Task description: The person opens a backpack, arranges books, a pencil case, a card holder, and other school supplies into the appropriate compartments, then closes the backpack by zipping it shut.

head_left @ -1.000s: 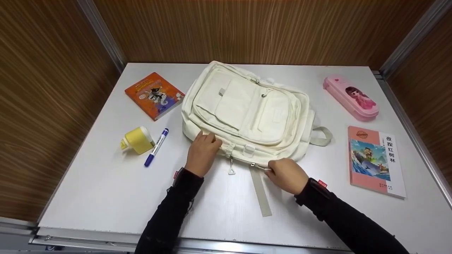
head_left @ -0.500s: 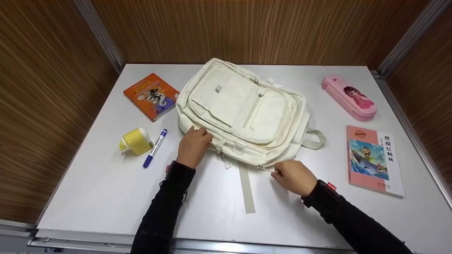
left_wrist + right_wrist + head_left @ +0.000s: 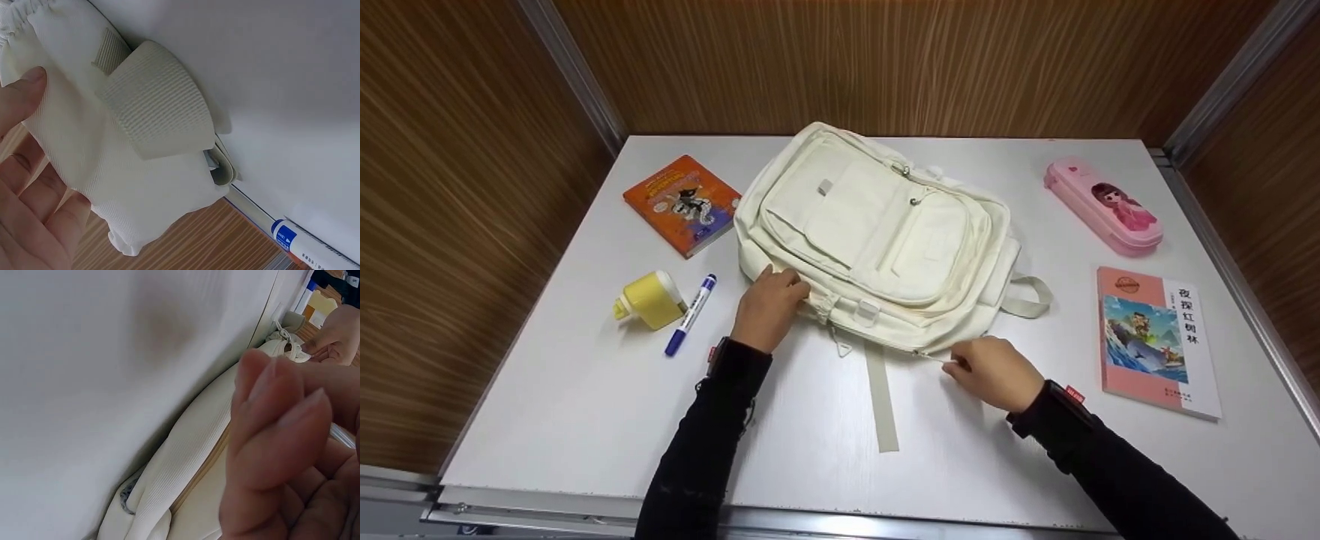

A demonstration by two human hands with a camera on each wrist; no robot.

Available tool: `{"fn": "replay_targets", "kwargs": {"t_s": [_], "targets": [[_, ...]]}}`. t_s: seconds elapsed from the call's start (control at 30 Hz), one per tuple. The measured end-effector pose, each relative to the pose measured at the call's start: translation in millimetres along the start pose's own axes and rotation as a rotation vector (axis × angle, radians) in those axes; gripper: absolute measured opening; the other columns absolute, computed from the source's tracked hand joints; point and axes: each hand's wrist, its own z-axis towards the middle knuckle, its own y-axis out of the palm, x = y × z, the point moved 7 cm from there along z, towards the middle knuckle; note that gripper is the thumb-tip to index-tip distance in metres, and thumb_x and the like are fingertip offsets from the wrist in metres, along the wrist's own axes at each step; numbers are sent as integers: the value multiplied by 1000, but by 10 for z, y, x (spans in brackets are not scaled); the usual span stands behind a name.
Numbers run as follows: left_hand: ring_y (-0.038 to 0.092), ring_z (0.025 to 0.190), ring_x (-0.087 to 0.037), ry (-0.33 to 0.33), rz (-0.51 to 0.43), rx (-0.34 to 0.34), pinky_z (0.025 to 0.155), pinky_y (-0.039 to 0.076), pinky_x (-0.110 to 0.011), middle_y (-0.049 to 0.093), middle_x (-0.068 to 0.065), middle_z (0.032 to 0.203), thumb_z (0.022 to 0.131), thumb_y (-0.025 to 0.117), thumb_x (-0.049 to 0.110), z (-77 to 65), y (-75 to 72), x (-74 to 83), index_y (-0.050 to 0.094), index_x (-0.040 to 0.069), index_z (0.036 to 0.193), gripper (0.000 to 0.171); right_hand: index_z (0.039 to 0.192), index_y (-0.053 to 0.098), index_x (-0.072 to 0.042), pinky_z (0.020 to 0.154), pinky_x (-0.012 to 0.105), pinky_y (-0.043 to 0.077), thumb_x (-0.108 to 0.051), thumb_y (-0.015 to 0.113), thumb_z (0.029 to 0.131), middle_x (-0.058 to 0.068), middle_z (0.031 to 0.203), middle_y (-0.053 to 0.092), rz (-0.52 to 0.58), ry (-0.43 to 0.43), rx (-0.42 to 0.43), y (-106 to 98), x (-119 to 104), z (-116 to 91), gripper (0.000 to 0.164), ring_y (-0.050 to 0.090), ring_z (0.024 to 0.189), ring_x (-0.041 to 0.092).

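Note:
A cream backpack (image 3: 840, 210) lies on its back, tilted, across the middle of the white table. My left hand (image 3: 770, 309) grips its near side at the left; in the left wrist view, thumb and fingers are round the cream side fabric (image 3: 84, 112). At the near right edge, my right hand (image 3: 994, 371) pinches a thin pale zipper pull (image 3: 936, 358), which runs taut from the slider. In the right wrist view its curled fingers (image 3: 275, 422) hide the pull. A loose cord with a triangular end (image 3: 844, 347) hangs between the hands.
An orange book (image 3: 682, 204), a yellow-and-white bottle (image 3: 651, 300) and a blue-capped marker (image 3: 691, 315) lie left of the backpack. On the right are a pink pencil case (image 3: 1102, 206) and a pink-and-white book (image 3: 1159, 341). A flat strap (image 3: 881, 405) extends toward the front edge.
My right hand has moved right, drawing the zipper slider along the near edge. The backpack and my left hand have shifted slightly left, and the flat strap has swung left.

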Motion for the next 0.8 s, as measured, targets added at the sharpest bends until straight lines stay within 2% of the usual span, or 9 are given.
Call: {"fn": "replay_targets", "kwargs": {"t_s": [0.27, 0.6, 0.7, 0.8], "targets": [[62, 81, -28, 6, -44, 12, 107, 43, -45, 61, -7, 85, 79, 69, -6, -2, -18, -38, 59, 8, 78, 17, 61, 53, -13, 56, 26, 33, -14, 69, 86, -10, 55, 37, 2, 18, 12, -79, 144, -4, 30, 38, 55, 8], [64, 85, -29, -1, -26, -2, 107, 44, -46, 64, -8, 90, 82, 66, -4, 12, -1, -38, 60, 7, 82, 13, 63, 55, -13, 56, 25, 34, -14, 70, 87, -9, 56, 40, 16, 22, 11, -73, 186, -22, 28, 39, 56, 8], [65, 88, -30, -9, -22, -2, 107, 43, -49, 65, -9, 91, 81, 69, -3, 1, -2, -23, 62, 7, 86, 12, 64, 56, -13, 56, 25, 34, -15, 70, 87, -9, 56, 41, 25, 14, 8, -54, 172, -17, 27, 39, 56, 8], [66, 96, -31, -29, -24, -18, 108, 40, -53, 67, -11, 97, 82, 69, 1, -21, -8, 17, 66, 7, 96, 15, 64, 57, -13, 56, 25, 34, -15, 71, 87, -9, 57, 42, 31, 15, 8, -42, 167, -12, 26, 39, 56, 8]]}}
